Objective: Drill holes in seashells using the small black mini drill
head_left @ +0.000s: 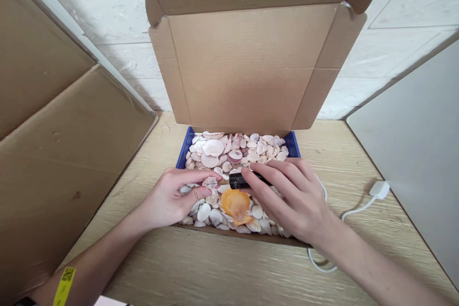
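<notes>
Gripping a black tube (238,181) in right hand (297,201), left hand (168,198) pinching a small shell (210,182), light fingertip holds may drop either into the box (184,147).

Noted on wooden table (215,267): white plug (380,189) with trailing cable (353,213) at 3 o'clock, cardboard panel (53,153) at 9 o'clock, grey board (419,153) at 2 o'clock, white wall (107,9) at 12 o'clock.

The left hand (172,198) curls, pinching; the right hand (292,198) lies palm-down, gripping.
</notes>
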The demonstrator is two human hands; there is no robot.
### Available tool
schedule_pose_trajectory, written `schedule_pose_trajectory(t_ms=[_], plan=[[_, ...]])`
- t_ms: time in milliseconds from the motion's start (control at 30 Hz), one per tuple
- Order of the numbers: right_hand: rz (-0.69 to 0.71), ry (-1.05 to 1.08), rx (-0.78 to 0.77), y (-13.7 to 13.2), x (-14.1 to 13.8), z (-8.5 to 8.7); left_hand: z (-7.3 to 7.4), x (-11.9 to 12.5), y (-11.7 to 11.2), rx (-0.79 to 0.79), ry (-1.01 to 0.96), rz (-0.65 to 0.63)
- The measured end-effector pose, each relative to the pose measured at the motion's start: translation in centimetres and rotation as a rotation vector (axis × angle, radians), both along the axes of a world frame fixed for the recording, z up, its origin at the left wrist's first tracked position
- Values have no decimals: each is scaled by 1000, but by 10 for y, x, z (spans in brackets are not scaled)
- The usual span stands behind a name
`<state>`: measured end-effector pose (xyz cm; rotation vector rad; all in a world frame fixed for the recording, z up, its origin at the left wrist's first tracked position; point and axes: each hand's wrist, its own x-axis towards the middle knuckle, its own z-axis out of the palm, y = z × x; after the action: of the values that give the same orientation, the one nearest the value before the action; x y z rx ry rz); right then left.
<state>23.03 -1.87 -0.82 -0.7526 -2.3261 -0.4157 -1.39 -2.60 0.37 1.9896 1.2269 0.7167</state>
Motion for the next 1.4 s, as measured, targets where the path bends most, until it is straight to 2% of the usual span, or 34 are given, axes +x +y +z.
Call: schedule_pose_trajectory(t_ms=[167,233,367,567,667,767,967,1200,1400], plan=[[-34,-81,-201,2,-4,-3,2,1,2,28,-26,29],[-36,-82,-236,1,-5,-4,2,0,2,25,-31,33],[-28,-62,-186,0,-5,-4,2,0,1,4,-26,26],[9,-31,2,-2,0,1,2,0,1,5,-26,41],[17,-28,23,-2,2,0,1,-1,1,11,-13,22],[11,0,-17,-1,1,-1,1,-1,0,20,3,15],[-14,-32,-200,-1,-3,-4,3,-1,1,1,30,19],[-15,-35,-252,-2,-5,-5,2,0,0,40,-4,-2],[34,-57,-211,-3,-8,-5,0,3,-1,150,4,-112]])
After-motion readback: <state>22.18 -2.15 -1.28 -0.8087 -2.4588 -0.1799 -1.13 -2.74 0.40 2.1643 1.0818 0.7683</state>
